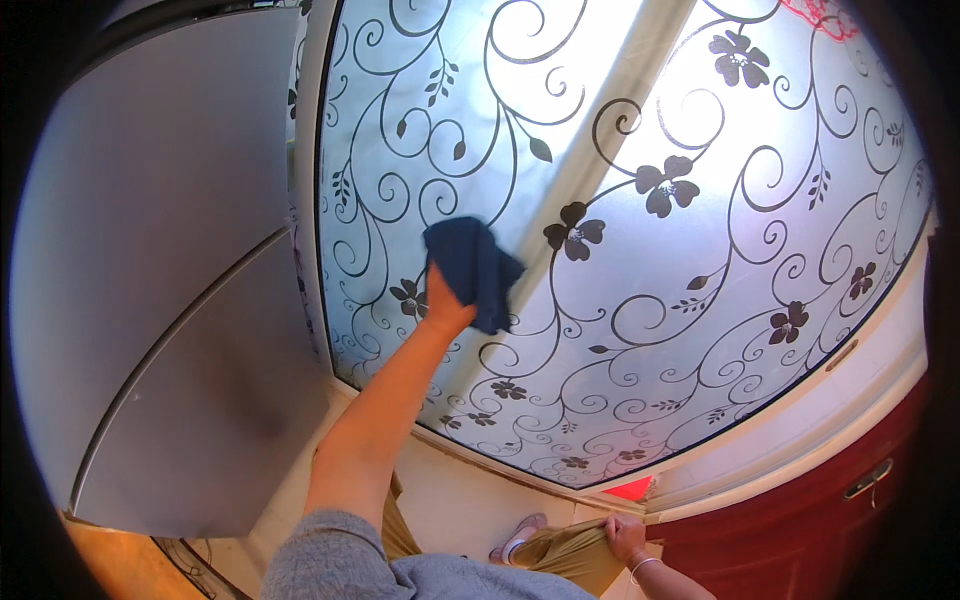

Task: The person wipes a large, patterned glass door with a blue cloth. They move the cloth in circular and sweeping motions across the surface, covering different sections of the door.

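Observation:
With my left arm stretched out, my left hand holds a dark blue cloth up at a frosted glass panel. The cloth covers most of the fingers. Black scrolling vines and flowers decorate the glass; one black flower is just right of the cloth. Low in the view, my right hand is closed on the fabric of my olive trousers near the knee. A pale bracelet circles that wrist.
A grey two-door refrigerator stands close on the left. At lower right is a dark red door with a metal handle. The glass has a white frame. My shoe is on the pale floor.

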`<state>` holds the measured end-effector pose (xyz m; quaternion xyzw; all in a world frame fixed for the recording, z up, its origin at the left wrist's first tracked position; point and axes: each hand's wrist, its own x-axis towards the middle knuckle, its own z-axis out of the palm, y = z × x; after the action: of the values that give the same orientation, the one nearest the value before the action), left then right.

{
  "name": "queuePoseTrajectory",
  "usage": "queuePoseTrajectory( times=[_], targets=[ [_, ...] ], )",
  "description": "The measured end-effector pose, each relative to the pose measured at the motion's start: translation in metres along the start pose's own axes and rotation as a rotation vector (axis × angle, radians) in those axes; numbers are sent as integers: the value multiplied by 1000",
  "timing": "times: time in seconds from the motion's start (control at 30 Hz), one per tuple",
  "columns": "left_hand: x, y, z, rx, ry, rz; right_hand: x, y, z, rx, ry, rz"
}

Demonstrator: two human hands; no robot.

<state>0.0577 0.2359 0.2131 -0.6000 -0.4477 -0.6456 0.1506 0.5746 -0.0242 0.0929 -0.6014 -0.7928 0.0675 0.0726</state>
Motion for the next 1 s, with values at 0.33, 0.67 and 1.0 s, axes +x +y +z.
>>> queuePoseTrajectory(
  times=[0.33, 0.67, 1.0],
  targets=[
    [203, -29, -45, 296, 283, 227, 1, 11, 7, 19, 13, -31],
    [162, 83, -4, 249, 0, 423, 20, -4, 4, 18, -31, -36],
    [246, 92, -30, 125, 111, 729, 13, 3, 5, 6, -22, -41]
  ],
)
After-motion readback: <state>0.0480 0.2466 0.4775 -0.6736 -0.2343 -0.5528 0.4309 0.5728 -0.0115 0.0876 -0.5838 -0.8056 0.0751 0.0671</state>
